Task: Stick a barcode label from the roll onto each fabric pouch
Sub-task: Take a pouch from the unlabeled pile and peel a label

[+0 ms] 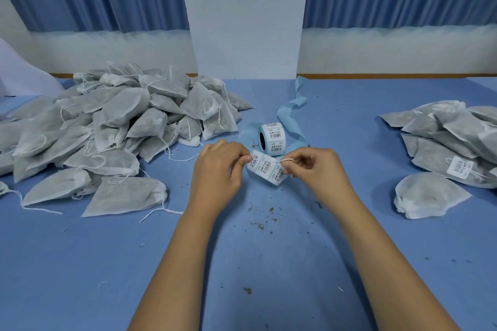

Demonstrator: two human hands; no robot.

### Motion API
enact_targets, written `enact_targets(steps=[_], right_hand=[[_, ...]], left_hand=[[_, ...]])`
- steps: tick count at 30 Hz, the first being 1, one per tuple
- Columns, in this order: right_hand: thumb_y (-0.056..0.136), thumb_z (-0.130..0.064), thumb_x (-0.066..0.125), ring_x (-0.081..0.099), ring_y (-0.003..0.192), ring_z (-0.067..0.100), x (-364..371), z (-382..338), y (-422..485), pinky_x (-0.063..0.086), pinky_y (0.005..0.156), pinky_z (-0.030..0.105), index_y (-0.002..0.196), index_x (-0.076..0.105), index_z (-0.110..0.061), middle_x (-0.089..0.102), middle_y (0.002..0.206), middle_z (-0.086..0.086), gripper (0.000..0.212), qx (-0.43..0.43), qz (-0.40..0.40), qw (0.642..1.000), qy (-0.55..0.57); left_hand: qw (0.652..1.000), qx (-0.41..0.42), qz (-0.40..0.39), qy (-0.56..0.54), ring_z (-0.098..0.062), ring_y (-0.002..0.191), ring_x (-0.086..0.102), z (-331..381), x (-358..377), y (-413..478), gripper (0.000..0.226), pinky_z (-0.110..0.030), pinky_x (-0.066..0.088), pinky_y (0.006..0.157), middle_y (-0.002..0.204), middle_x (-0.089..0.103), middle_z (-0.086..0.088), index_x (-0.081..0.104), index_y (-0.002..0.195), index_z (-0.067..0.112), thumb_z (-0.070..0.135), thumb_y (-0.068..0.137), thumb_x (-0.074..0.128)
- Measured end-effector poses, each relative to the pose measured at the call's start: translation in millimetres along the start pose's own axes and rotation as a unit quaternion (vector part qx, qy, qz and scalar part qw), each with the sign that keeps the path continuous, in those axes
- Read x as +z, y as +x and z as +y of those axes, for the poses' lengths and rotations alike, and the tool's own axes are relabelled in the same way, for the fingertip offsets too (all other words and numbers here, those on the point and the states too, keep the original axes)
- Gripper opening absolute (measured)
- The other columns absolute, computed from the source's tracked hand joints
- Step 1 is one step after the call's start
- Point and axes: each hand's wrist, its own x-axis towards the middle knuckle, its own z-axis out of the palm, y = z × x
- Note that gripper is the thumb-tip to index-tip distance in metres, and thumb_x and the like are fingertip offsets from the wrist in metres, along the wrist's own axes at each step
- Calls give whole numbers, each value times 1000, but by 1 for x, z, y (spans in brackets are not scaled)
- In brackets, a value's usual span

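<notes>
The blue worktop (349,250) runs back to a wooden edge at the wall. A broad bare lane lies open down its middle and toward the person, between two heaps. Herb crumbs (265,219) are scattered in that lane.

One label roll (272,138) stands on its side just beyond the hands, at centre. Empty blue backing ribbon (292,111) trails from it toward the wall.

The left hand (218,170) has its fingers (243,160) closed in a pinch on the left end of the label strip (265,168). The right hand (316,168) has its fingers (291,166) pinched on the other end, where an edge curls up. The strip is held just above the worktop, and three labels show on it.

The unlabelled pouch pile (113,126) on the left is too many to count. The right pouch stack (451,129) is smaller, and one barcode label (460,166) shows on it. One single pouch (427,197) lies apart in front of that stack.
</notes>
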Motion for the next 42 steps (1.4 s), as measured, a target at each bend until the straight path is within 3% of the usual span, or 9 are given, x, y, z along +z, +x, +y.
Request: enact_targets(steps=[5, 18, 24, 28, 32, 33, 34, 37, 42], right_hand=[[83, -3, 67, 50, 55, 2, 1, 5, 2, 40, 60, 6, 79, 71, -8, 67, 70, 4, 8, -42, 10, 990, -133], [85, 3, 61, 45, 58, 16, -10, 17, 9, 33, 57, 11, 75, 61, -6, 54, 64, 5, 14, -83, 199, 962, -167], [86, 1, 60, 45, 59, 18, -6, 21, 11, 30, 57, 19, 74, 61, -6, 52, 62, 4, 14, -49, 169, 968, -178], [85, -1, 60, 49, 63, 19, 9, 11, 5, 44, 64, 31, 76, 65, -2, 61, 70, 7, 11, -91, 62, 974, -200], [82, -1, 63, 45, 61, 9, 19, -2, -9, 43, 61, 27, 77, 67, -7, 55, 69, -6, 9, -202, -87, 961, -166], [82, -3, 63, 46, 62, 9, 19, -5, -12, 42, 61, 23, 78, 66, -8, 54, 69, -8, 8, -225, -102, 957, -153], [82, -3, 63, 47, 63, 9, 19, -7, -14, 41, 61, 20, 79, 65, -9, 54, 70, -7, 7, -244, -101, 955, -136], [85, -6, 60, 46, 64, 5, 16, -12, -17, 36, 63, 10, 81, 61, -8, 53, 71, -5, 4, -288, -34, 954, -80], [85, -1, 59, 44, 66, 2, 13, -7, -10, 34, 66, 9, 82, 60, -5, 56, 74, -1, 5, -271, 95, 955, -68]], left_hand=[[998, -35, 37, 32, -12, 72, 45, -6, -3, 1, 13, -28, 32, 78, 70, 53, 13, 64, 78, 12, 13, 90, 59], [993, -98, 61, -7, -10, 65, 38, -7, -7, -1, 18, -26, 31, 69, 62, 46, 13, 62, 73, 15, 4, 87, 59], [905, -170, -72, -382, -1, 51, 40, 1, -17, -2, 25, -9, 33, 53, 53, 51, 12, 67, 64, 22, 16, 86, 57], [854, -146, -4, -500, -6, 48, 38, 7, -18, 1, 24, -13, 37, 52, 90, 76, 1, 76, 78, 25, 16, 90, 57], [888, -188, 45, -417, 2, 58, 33, 3, -12, 1, 18, -19, 46, 55, 110, 73, 7, 77, 92, 19, 9, 92, 62], [907, -187, 39, -376, -11, 102, 33, 3, -10, 0, 20, -21, 53, 65, 109, 73, 10, 77, 94, 19, 5, 91, 64], [928, -171, 20, -330, -4, 99, 68, 2, -9, 0, 22, -20, 54, 80, 110, 72, 11, 76, 96, 20, 2, 89, 65], [960, -105, -69, -250, 0, 107, 65, 0, -9, -2, 19, -23, 50, 96, 111, 72, 6, 77, 97, 14, 1, 84, 71], [948, -67, -141, -278, -8, 91, 66, 9, -4, -5, 11, -22, 49, 85, 99, 70, 7, 79, 83, 17, 6, 80, 76]])
